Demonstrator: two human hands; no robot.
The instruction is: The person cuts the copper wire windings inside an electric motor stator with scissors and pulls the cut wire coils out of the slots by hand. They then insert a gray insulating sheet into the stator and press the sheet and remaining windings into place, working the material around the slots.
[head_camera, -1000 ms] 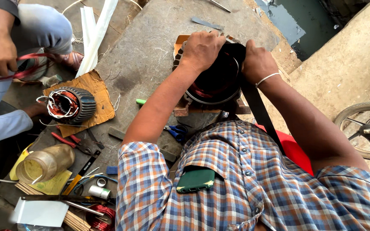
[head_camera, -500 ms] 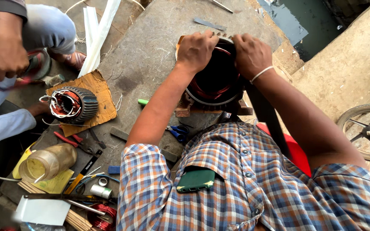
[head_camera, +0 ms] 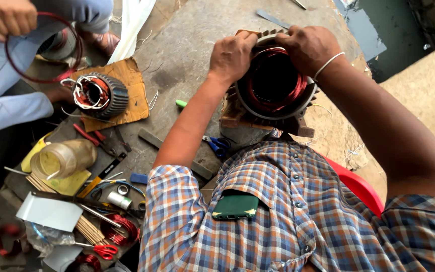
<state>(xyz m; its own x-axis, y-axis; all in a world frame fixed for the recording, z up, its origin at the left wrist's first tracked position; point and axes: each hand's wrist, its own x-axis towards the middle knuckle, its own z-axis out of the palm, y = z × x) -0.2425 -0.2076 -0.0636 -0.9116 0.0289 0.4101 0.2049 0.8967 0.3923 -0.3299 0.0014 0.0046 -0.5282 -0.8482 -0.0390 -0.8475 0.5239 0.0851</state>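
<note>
- The scene was lit by bright, even daylight, with no lamp visible.
- Shadows were soft; the left hand [head_camera: 232, 55] and right hand [head_camera: 308, 48] cast a faint shade onto the stator [head_camera: 273, 85] beneath them.
- The far right slab of concrete [head_camera: 424, 85] was washed pale, nearly overexposed.
- The near left corner fell darker.
- Wide-angle distortion bent the checked shirt [head_camera: 298, 216] at the near edge.
- Focus stayed fairly sharp throughout; slight softness touched the co-worker's hand [head_camera: 8, 17] at far left.
</note>
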